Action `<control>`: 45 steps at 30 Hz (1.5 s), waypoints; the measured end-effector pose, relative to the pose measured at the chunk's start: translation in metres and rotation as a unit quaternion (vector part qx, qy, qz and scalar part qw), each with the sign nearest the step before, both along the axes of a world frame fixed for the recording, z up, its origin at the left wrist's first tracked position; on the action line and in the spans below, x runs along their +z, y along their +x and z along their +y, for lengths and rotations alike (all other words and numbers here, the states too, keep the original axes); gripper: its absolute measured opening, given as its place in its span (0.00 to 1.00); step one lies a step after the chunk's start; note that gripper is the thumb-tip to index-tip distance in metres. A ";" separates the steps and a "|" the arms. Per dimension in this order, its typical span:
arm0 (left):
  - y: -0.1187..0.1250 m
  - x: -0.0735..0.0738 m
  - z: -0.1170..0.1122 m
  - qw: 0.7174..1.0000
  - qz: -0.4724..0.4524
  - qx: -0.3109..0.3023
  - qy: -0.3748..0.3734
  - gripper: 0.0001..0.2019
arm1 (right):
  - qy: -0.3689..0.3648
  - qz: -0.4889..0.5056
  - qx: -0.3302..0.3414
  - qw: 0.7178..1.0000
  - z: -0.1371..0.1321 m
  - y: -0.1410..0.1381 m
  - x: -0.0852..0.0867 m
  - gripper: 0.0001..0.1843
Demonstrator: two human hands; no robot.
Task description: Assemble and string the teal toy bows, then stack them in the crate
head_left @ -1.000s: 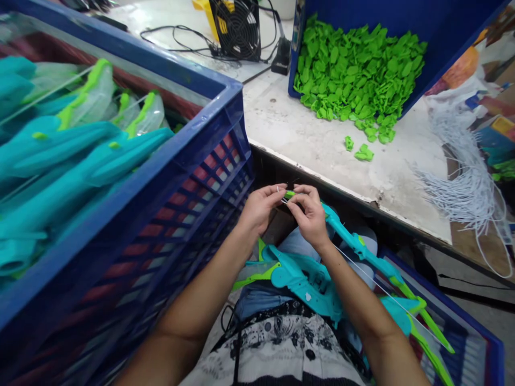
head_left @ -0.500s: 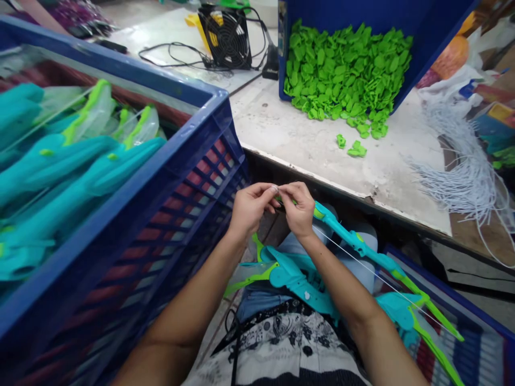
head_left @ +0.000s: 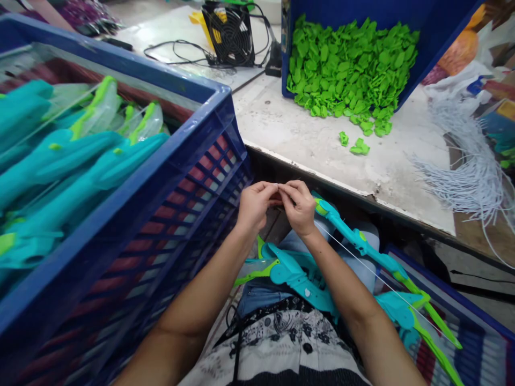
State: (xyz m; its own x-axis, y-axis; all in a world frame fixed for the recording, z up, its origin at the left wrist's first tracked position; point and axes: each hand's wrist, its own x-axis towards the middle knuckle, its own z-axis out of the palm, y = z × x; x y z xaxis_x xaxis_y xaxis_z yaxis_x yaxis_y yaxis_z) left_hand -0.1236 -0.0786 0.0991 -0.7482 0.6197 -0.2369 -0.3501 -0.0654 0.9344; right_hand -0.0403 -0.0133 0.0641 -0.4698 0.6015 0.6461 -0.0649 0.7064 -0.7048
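Note:
My left hand (head_left: pixel 253 206) and my right hand (head_left: pixel 298 208) meet fingertip to fingertip over my lap, both closed in a pinch. A tiny bit of white string shows between the fingertips; most of it is hidden by them. The teal and green toy bow (head_left: pixel 346 231) lies across my knees, its near end running behind my right hand. Its white string (head_left: pixel 368 268) stretches from the green tip at the lower right up to that hand. Nearer my body, a second teal toy part (head_left: pixel 295 276) with green arms rests on my lap.
A blue crate (head_left: pixel 177 214) holding several teal and green toys stands on the left. On the white table (head_left: pixel 298 126) are a blue bin (head_left: pixel 426 48) of small green pieces, a black fan (head_left: pixel 231 35) and a bundle of white strings (head_left: pixel 466 182). Another crate (head_left: pixel 475 305) sits lower right.
My fingertips have drawn closer together, and less of the white string shows between them. My left hand has shifted slightly right. The whole view has moved a little.

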 end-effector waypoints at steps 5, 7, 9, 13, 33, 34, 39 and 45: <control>-0.008 0.000 -0.007 0.993 0.060 -0.092 -0.032 0.11 | 0.010 -0.092 -0.018 0.996 0.007 0.005 0.000 0.12; -0.008 -0.006 -0.010 0.984 0.136 -0.103 -0.048 0.10 | 0.018 -0.124 -0.017 0.992 0.007 0.006 0.000 0.12; -0.007 -0.012 -0.011 0.970 0.213 -0.100 -0.061 0.09 | 0.021 -0.134 -0.017 0.991 0.007 0.008 -0.001 0.11; -0.004 -0.022 -0.012 0.944 0.305 -0.068 -0.103 0.10 | -0.013 -0.067 -0.011 0.998 0.006 0.012 -0.003 0.10; -0.001 -0.018 -0.024 0.924 0.315 -0.137 -0.170 0.11 | 0.001 -0.177 -0.034 0.984 0.007 0.020 -0.017 0.11; -0.001 -0.016 -0.024 0.928 0.310 -0.124 -0.166 0.11 | 0.002 -0.179 -0.034 0.983 0.008 0.026 -0.013 0.11; -0.006 -0.006 -0.018 0.975 0.192 -0.038 -0.110 0.07 | 0.041 -0.202 -0.013 0.978 0.012 0.115 -0.005 0.19; 0.003 0.016 0.008 0.992 0.122 -0.036 -0.006 0.09 | 0.044 -0.496 -0.115 0.859 0.036 0.215 -0.026 0.25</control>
